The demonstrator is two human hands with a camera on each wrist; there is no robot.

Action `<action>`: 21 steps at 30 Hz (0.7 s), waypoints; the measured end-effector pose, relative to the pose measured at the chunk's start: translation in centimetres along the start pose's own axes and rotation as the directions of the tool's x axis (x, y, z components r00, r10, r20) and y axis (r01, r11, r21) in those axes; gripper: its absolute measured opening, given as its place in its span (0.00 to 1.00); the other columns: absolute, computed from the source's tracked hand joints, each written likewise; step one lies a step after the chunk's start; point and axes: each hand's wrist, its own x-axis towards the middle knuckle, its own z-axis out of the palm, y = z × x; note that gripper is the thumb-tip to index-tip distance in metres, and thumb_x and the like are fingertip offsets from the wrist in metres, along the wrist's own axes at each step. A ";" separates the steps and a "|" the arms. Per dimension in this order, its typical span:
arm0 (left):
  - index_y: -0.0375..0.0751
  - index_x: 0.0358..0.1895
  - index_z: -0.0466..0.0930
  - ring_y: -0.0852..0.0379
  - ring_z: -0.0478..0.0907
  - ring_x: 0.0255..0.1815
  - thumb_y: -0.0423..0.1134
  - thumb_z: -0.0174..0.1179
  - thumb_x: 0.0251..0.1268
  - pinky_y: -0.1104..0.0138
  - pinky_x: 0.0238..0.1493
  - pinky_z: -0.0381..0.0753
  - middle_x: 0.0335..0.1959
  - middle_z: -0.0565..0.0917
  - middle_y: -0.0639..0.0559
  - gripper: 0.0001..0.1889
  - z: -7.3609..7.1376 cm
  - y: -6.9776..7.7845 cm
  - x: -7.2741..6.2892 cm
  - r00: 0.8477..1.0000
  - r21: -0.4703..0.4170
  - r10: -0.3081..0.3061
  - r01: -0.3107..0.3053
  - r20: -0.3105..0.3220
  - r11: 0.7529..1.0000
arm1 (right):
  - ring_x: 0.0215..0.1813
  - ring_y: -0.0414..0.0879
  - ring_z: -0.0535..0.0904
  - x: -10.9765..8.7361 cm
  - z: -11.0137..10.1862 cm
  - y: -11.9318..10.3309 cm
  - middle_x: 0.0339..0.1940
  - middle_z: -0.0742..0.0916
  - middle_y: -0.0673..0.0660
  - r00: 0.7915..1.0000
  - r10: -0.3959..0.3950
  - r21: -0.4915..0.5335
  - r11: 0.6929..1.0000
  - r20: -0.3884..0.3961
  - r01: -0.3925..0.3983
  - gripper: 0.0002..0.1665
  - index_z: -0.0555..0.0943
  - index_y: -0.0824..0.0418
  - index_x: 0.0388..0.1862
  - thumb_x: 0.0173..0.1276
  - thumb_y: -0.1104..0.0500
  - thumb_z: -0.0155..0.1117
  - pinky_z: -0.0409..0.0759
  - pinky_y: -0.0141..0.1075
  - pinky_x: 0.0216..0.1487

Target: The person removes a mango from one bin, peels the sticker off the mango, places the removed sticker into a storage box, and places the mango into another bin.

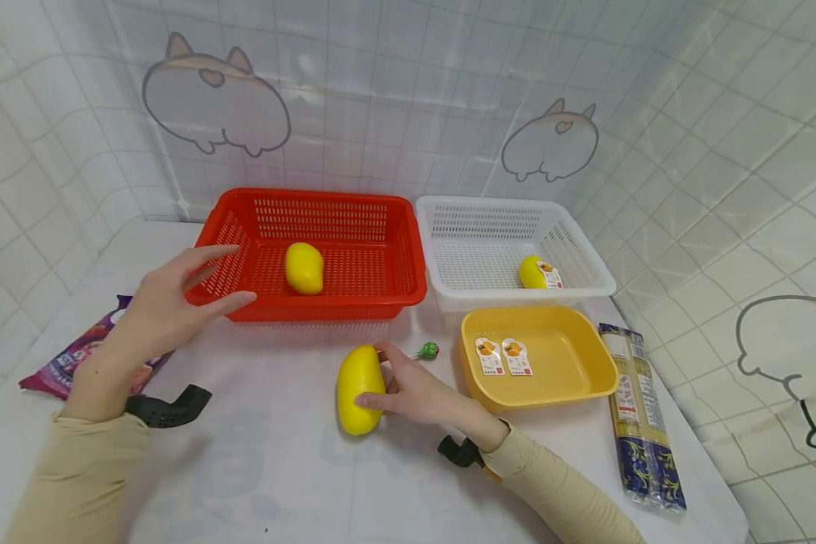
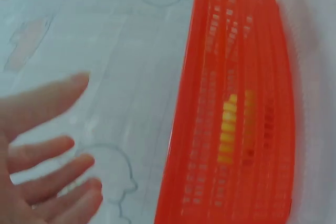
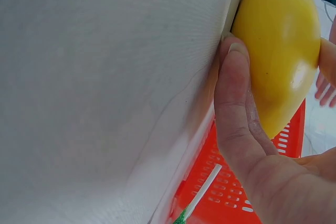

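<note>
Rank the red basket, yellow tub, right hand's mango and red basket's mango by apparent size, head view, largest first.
Red basket
Yellow tub
Held mango
Mango in red basket, farther back

Back wall (image 1: 449, 91): pale, glossy, square-grid tile pattern; two cartoon animal rear views, the larger drawing (image 1: 217, 106) at left, the smaller drawing (image 1: 551, 143) at right. Left wall (image 1: 7, 189): same grid, plain. Right wall (image 1: 707, 227): same grid, one partial outline (image 1: 789, 347) at picture edge. Tabletop (image 1: 279, 491): white, faint bluish-grey marks, rounded near-right corner. Light: soft glare (image 1: 306, 64) on back wall.
</note>
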 end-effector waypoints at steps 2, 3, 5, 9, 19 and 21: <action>0.48 0.79 0.56 0.27 0.60 0.72 0.58 0.67 0.61 0.30 0.60 0.67 0.78 0.58 0.34 0.46 -0.6 -0.9 0.2 0.999 0.003 -0.041 0.041 -0.006 0.999 | 0.36 0.43 0.80 0.0 0.0 0.0 0.66 0.75 0.54 1.000 -0.001 0.000 1.000 -0.003 0.001 0.50 0.56 0.53 0.77 0.65 0.43 0.71 0.82 0.32 0.38; 0.47 0.80 0.54 0.26 0.59 0.72 0.59 0.66 0.62 0.30 0.60 0.66 0.78 0.56 0.34 0.47 -0.8 -1.3 0.3 0.998 0.006 -0.065 0.065 -0.003 0.998 | 0.36 0.43 0.80 0.1 0.0 0.0 0.66 0.74 0.54 1.000 0.003 0.000 1.000 -0.004 -0.003 0.51 0.55 0.53 0.78 0.65 0.43 0.71 0.82 0.32 0.38; 0.46 0.80 0.50 0.24 0.57 0.72 0.61 0.65 0.62 0.28 0.60 0.64 0.79 0.54 0.33 0.50 -1.1 -2.0 0.4 0.995 0.010 -0.104 0.104 0.007 0.994 | 0.37 0.43 0.79 0.1 0.0 0.0 0.67 0.74 0.54 1.000 0.004 -0.005 1.000 -0.004 -0.004 0.53 0.53 0.54 0.79 0.65 0.43 0.71 0.82 0.32 0.38; 0.43 0.81 0.48 0.21 0.55 0.71 0.64 0.62 0.64 0.26 0.59 0.63 0.79 0.52 0.30 0.51 -1.1 -3.3 0.8 0.989 0.022 -0.148 0.147 0.012 0.989 | 0.38 0.43 0.78 0.0 0.0 0.0 0.64 0.75 0.52 1.000 -0.003 -0.029 1.000 0.001 0.003 0.55 0.51 0.55 0.81 0.65 0.41 0.70 0.81 0.31 0.39; 0.37 0.81 0.39 0.18 0.56 0.68 0.62 0.56 0.69 0.27 0.60 0.64 0.77 0.47 0.23 0.51 -0.5 -6.2 1.8 0.983 0.006 -0.178 0.177 0.050 0.984 | 0.39 0.44 0.78 0.0 -0.1 -0.2 0.58 0.78 0.52 1.000 -0.001 -0.024 1.000 0.021 0.002 0.53 0.53 0.52 0.81 0.65 0.42 0.70 0.81 0.32 0.38; 0.37 0.81 0.36 0.18 0.55 0.70 0.62 0.57 0.68 0.28 0.61 0.63 0.78 0.45 0.23 0.53 -0.4 -6.4 1.9 0.980 -0.023 -0.184 0.186 0.078 0.982 | 0.38 0.44 0.79 0.0 -0.1 -0.2 0.57 0.78 0.52 1.000 0.006 -0.022 1.000 0.025 -0.006 0.53 0.53 0.51 0.81 0.65 0.42 0.70 0.81 0.32 0.38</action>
